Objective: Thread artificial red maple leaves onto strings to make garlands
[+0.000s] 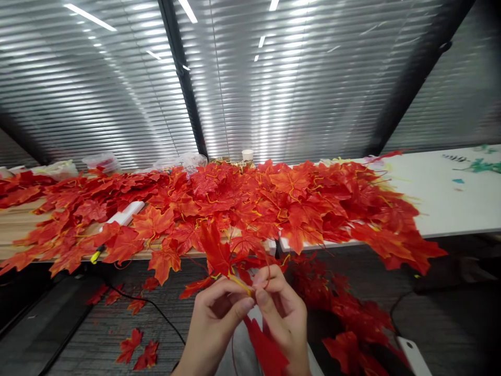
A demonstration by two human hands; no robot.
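In front of my lap, my left hand [219, 318] pinches the yellow stem of a red artificial maple leaf [215, 250], which points up and away from me. My right hand [284, 313] meets it fingertip to fingertip, closed in a pinch around a thin reddish cord [267, 261] at the stem's end. Exactly how cord and stem join is hidden by the fingers. Another red leaf [264, 344] hangs below the hands. Just beyond them, a thick heap of red maple leaves [289, 183] with yellow stems covers the table.
A white power strip [125, 214] lies among the leaves at left; a yellow-tipped tool [96, 255] sits near the edge. A paper cup [247, 155] stands behind the heap. Green pieces [481, 165] lie on the white table [442, 209]. Loose leaves [129, 344] and a black cable [156, 305] are below.
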